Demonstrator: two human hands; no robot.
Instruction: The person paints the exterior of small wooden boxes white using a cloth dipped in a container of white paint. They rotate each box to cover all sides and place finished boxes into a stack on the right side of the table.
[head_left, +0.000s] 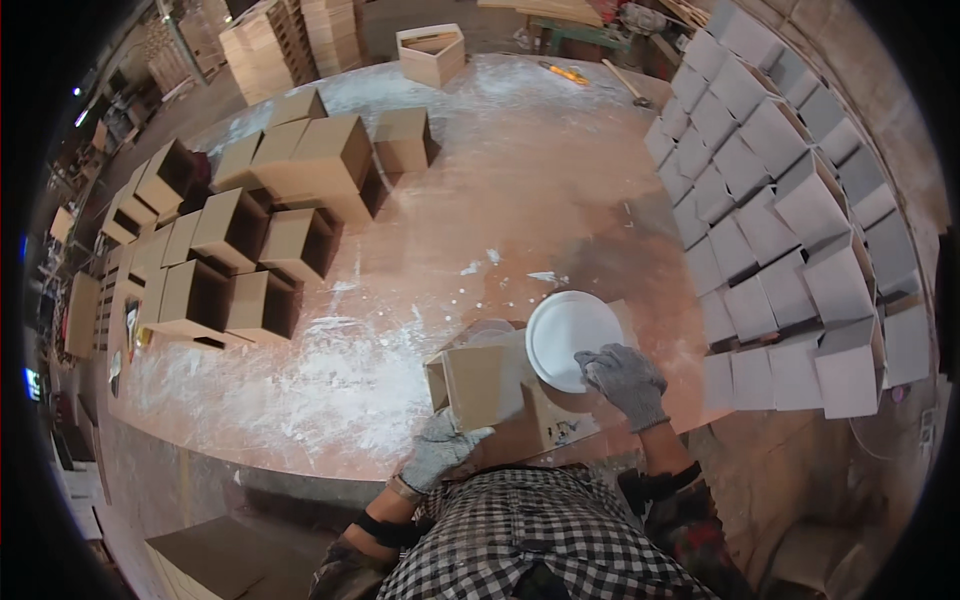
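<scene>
L hand (440, 452) part-curled, holding my brown box (485, 382) nr edge of worktop (530, 200); R hand (624, 382), fingers bunched, on round white lid (565, 335) beside box, can't tell if gripping.

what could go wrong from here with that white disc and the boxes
The white disc might slip, since the right hand is at its edge. The brown box at the left hand could pick up white residue from the tabletop. A bump might topple the stacked grey boxes on the right.
</scene>
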